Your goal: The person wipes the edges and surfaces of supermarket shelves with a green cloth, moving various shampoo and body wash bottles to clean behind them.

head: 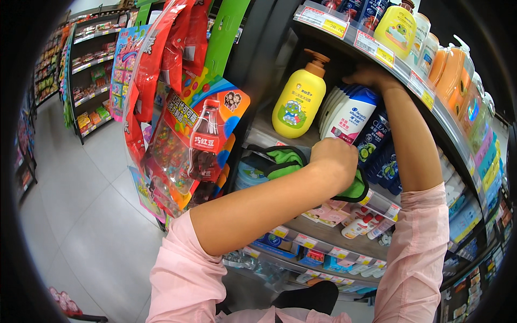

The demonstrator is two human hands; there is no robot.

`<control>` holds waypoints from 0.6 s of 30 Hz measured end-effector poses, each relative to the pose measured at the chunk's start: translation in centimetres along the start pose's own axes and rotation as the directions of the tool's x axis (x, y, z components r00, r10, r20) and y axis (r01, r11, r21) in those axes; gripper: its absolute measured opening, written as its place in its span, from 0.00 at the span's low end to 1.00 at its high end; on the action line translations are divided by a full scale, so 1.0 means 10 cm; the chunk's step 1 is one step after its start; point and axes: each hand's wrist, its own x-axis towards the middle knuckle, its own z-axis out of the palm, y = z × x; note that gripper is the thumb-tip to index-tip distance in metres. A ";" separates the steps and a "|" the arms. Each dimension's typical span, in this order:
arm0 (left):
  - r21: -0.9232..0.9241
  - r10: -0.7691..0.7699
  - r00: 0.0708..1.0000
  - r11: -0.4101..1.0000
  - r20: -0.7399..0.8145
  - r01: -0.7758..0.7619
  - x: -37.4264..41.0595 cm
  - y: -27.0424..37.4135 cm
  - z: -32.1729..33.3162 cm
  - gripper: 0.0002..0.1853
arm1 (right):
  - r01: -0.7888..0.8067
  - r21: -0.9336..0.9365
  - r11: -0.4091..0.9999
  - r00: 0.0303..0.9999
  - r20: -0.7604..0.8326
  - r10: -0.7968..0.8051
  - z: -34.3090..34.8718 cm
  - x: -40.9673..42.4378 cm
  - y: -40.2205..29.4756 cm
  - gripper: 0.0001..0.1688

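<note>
My left hand (333, 161) is closed on a green and grey cloth (286, 159) with black edging, which hangs out on both sides of the fist. That fist is at the lower front of a row of white Head & Shoulders shampoo bottles (350, 117), covering part of the nearest one. Deeper in the shelf, my right hand (369, 78) reaches over the bottles' blue caps; its fingers are partly in shadow, and their grip is unclear. Dark blue CLEAR bottles (373, 139) stand by my right forearm. A yellow pump bottle (299, 101) stands upright left of the shampoo row.
Candy bags (202, 141) and red packets (173, 52) hang from a green strip at the left. Above my right hand runs the upper shelf's price-tag edge (373, 48), with pump bottles (450, 68) on it. Lower shelves hold small white bottles (357, 228). Tiled floor (93, 226) lies left.
</note>
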 end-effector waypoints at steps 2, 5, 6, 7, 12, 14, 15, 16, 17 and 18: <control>0.024 0.020 1.000 1.000 -0.014 -0.020 0.00 -0.01 0.01 0.18 | -0.015 0.006 1.000 0.999 0.036 0.014 0.00 0.03 0.00 0.43; 0.035 0.007 1.000 0.999 -0.024 -0.006 -0.01 0.02 0.00 0.18 | 0.037 0.063 0.997 0.998 -0.059 -0.033 0.22 0.22 0.22 0.46; 0.041 -0.001 0.999 0.999 -0.034 0.003 -0.01 0.01 0.01 0.19 | 0.020 0.074 0.997 1.000 -0.008 -0.020 0.19 0.19 0.19 0.46; 0.051 -0.011 0.999 0.999 -0.044 0.013 -0.02 -0.01 0.03 0.19 | 0.004 0.088 0.996 0.999 0.041 -0.008 0.09 0.13 0.11 0.46; 0.068 -0.022 0.998 0.997 -0.052 0.026 -0.01 -0.01 0.04 0.20 | 0.008 0.065 0.998 0.996 0.086 -0.013 -0.01 0.07 0.01 0.42; 0.092 -0.020 0.998 0.995 -0.063 0.026 -0.01 0.01 0.05 0.22 | 0.026 0.117 0.993 0.999 -0.037 -0.022 0.02 0.04 0.04 0.40; 0.093 -0.028 0.998 0.995 -0.058 0.034 -0.01 0.02 0.05 0.22 | 0.018 0.147 0.989 0.998 -0.063 -0.009 -0.05 -0.07 0.00 0.40; 0.098 -0.044 0.998 0.994 -0.051 0.049 -0.01 0.01 0.04 0.23 | 0.018 0.182 0.983 0.996 -0.092 -0.001 -0.17 -0.24 -0.10 0.39; 0.102 -0.060 0.997 0.993 -0.045 0.064 -0.02 -0.01 0.04 0.24 | 0.020 0.222 0.975 0.996 -0.089 0.000 -0.17 -0.25 -0.12 0.39; 0.102 -0.060 0.997 0.993 -0.047 0.064 -0.01 0.00 0.05 0.25 | 0.016 0.254 0.967 0.996 -0.084 0.006 -0.19 -0.28 -0.11 0.38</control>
